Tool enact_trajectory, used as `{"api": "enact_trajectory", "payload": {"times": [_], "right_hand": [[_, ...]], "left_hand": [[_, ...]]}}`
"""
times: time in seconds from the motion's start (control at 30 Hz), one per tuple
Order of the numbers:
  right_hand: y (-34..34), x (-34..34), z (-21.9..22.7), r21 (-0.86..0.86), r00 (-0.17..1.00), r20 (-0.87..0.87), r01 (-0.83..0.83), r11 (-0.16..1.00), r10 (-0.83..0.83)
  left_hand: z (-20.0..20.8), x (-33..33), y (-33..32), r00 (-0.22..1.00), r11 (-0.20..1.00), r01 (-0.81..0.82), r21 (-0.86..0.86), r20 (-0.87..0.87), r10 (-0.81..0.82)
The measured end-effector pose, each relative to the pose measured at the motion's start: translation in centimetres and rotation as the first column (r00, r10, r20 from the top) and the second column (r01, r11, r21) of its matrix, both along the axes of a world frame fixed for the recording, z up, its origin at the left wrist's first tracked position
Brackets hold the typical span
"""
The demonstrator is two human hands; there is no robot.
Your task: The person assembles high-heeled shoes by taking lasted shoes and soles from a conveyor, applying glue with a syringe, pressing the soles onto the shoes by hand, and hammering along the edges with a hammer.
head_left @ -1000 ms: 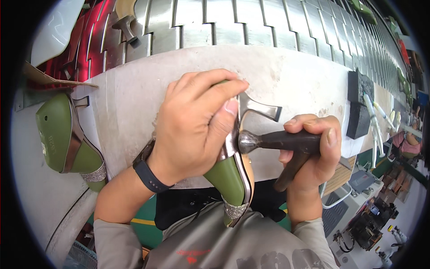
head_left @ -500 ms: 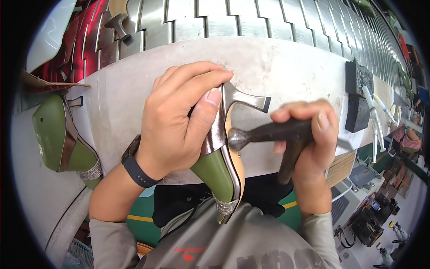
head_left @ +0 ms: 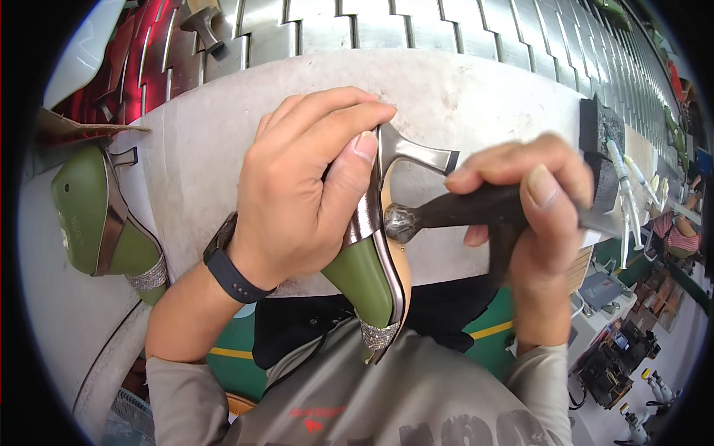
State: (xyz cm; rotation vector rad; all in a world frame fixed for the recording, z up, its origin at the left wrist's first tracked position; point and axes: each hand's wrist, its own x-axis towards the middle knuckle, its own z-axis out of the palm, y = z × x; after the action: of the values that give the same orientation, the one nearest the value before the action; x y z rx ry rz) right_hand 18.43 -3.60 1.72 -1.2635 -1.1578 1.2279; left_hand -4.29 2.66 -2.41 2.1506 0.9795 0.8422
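Observation:
My left hand (head_left: 309, 182) is wrapped around the heel end of a high-heeled shoe (head_left: 366, 219) with a metallic bronze upper. The shoe lies on its side on a green shoe last (head_left: 361, 282), its glittery toe strap (head_left: 377, 334) toward my body. Its metallic heel (head_left: 420, 154) points right, and the tan sole faces right too. In my right hand (head_left: 547, 201) is a dark hammer (head_left: 465, 212), gripped by closed fingers. The hammer's rounded, worn metal face rests at or very close to the sole near the arch. Part of the hammer is blurred and hidden behind the fingers.
Another green last with a bronze shoe (head_left: 104, 215) stands at the left. A pale worktable (head_left: 476, 97) lies under my hands. Beyond it runs a metal slat conveyor (head_left: 416, 30) carrying another heeled shoe (head_left: 202, 30). Syringe-like tubes (head_left: 625, 186) lean by a dark block (head_left: 601, 130) at right.
My right hand has shifted right and slightly up, with the hammer still in it. The hammer face stays by the sole. My left hand keeps its hold, and the view has shifted slightly.

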Motion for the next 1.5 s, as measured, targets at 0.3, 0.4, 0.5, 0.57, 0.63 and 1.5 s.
{"api": "enact_trajectory", "payload": {"times": [0.3, 0.4, 0.5, 0.57, 0.63, 1.5], "right_hand": [[1.7, 0.8, 4.3, 0.158, 0.898, 0.325, -0.359, 0.920, 0.295], [0.0, -0.9, 2.5, -0.010, 0.985, 0.160, -0.069, 0.998, 0.070], [-2.5, -0.9, -1.1, 0.000, 0.953, -0.223, 0.208, 0.978, -0.203], [-3.8, -1.8, -2.5, 0.029, 0.929, -0.269, 0.271, 0.962, -0.253], [-4.1, -2.3, -3.1, 0.114, 0.905, -0.316, 0.334, 0.936, -0.285], [-0.5, 0.1, 0.6, -0.181, 0.952, -0.278, 0.079, 0.980, -0.128]], "left_hand": [[0.3, 0.7, 0.2, 0.999, 1.000, 0.022, 0.000, 0.037, -0.022], [-0.4, -0.4, -0.1, 1.000, 1.000, -0.013, 0.004, 0.013, 0.013], [-0.5, 0.0, 0.3, 0.999, 1.000, 0.002, -0.007, 0.037, -0.002], [-0.3, -0.2, 0.1, 0.998, 1.000, 0.003, -0.023, 0.062, -0.002], [-0.2, -0.3, 0.2, 0.999, 1.000, 0.006, -0.011, 0.046, -0.005], [-0.4, 0.2, -0.1, 0.995, 1.000, 0.015, 0.015, 0.095, -0.016]]}}
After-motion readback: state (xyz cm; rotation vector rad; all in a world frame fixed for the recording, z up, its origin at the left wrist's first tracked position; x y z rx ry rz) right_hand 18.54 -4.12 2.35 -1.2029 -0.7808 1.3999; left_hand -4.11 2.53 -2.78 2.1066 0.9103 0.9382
